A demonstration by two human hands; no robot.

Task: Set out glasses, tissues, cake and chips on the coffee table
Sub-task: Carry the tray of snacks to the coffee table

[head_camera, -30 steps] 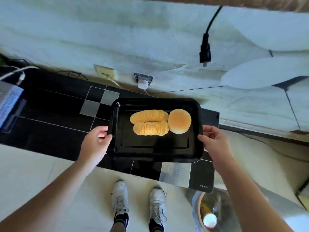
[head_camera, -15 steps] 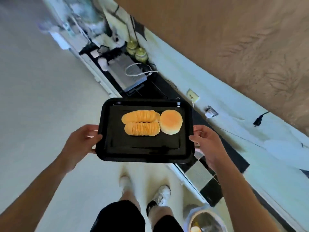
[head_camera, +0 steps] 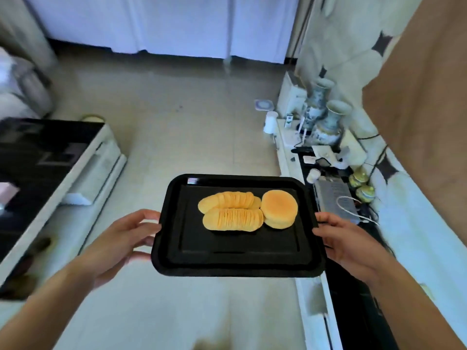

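- The coffee table (head_camera: pixel 38 157) — dark-topped, white-framed — stands at the far left, its long axis running away from the person; something pale pink rests on its near left part, too blurred to name.
- The left hand (head_camera: pixel 123 238) grips the tray's left edge, thumb on the rim, fingers beneath.
- The black tray (head_camera: pixel 237 261) is held level between the hands. The chips (head_camera: pixel 231 210), two fanned rows, lie lengthwise across its far middle; the cake (head_camera: pixel 279 208) touches their right end.
- The right hand (head_camera: pixel 346 245) clamps the right edge likewise.
- A cluttered sideboard (head_camera: pixel 326 173) runs along the right.
- The table lies left of the tray, so I judge the left hand nearer — the carry must swing leftward.
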